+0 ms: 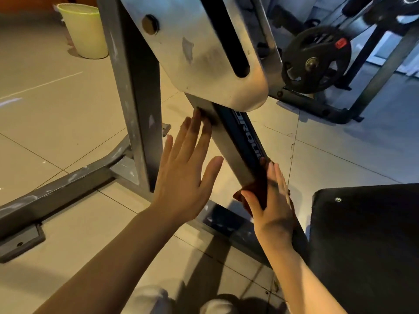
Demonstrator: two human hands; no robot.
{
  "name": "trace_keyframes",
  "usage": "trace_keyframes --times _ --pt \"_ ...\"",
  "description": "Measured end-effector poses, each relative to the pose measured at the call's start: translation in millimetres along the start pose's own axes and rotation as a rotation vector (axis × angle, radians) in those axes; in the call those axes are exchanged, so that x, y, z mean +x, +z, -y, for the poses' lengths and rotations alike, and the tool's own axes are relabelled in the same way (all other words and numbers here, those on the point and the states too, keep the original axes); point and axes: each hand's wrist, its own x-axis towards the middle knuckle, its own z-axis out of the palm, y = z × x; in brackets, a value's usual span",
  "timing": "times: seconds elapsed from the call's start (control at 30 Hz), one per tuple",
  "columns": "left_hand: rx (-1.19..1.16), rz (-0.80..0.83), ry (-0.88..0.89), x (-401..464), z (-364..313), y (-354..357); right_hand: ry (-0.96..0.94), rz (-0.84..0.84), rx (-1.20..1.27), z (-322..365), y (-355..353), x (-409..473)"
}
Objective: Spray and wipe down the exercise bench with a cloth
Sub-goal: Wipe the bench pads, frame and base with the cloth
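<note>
Low on the bench frame [229,141], on its slanted metal bar, the wiping step looks to be under way. The right hand [269,200] presses a dark red cloth [260,189] against the bar's lower stretch, its fingers straight and lying flat over the fabric, so the cloth sits between palm and metal. The left hand [186,168] is spread wide and holds nothing, fingertips touching the bar higher up, just below the pale plate [204,64]. No spray bottle is in view. Next, I judge, the cloth should slide along the bar toward the left hand, keeping steady pressure.
</note>
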Motion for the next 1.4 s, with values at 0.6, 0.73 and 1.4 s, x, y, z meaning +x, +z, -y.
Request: trace_keyframes --times 0.6,0.73,1.4 --pt "0.022 -0.041 -0.014 -17.8 -11.6 10.0 -0.178 -0.049 -0.041 23.3 8.0 37.6" --pt "0.017 0.088 0.051 -53.3 -12.5 31.4 -0.059 0.034 0.068 -40.6 3.4 -14.4" --pt "0.137 0.123 0.154 -81.8 -18.5 58.9 -0.159 0.217 0.057 -15.9 -11.5 11.5"
